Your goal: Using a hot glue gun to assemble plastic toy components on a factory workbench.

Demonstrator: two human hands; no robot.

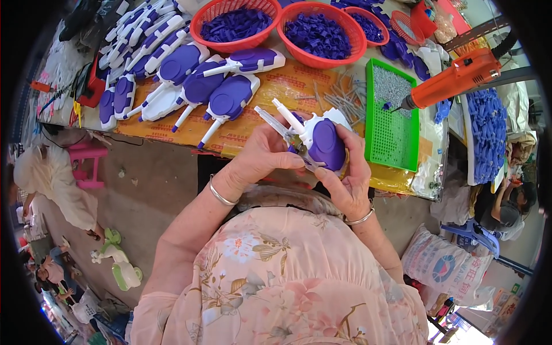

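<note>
Over the table's near edge, both my hands hold a purple and white plastic device with a white stem pointing up and left. My right hand is closed around its right side, thumb at the lower edge. My left hand pinches a slim translucent plastic piece beside the stem, its thumb reaching the device's lower left. Fingers hide where the two parts meet. Similar purple and white devices lie beyond my left hand. Thin metal rods are scattered just beyond the device.
Right of my hands, a green tray holds small metal pieces. An orange electric screwdriver hangs over it, tip down. Red baskets of purple parts stand at the back. A pink stool and a green toy scooter are on the floor at left.
</note>
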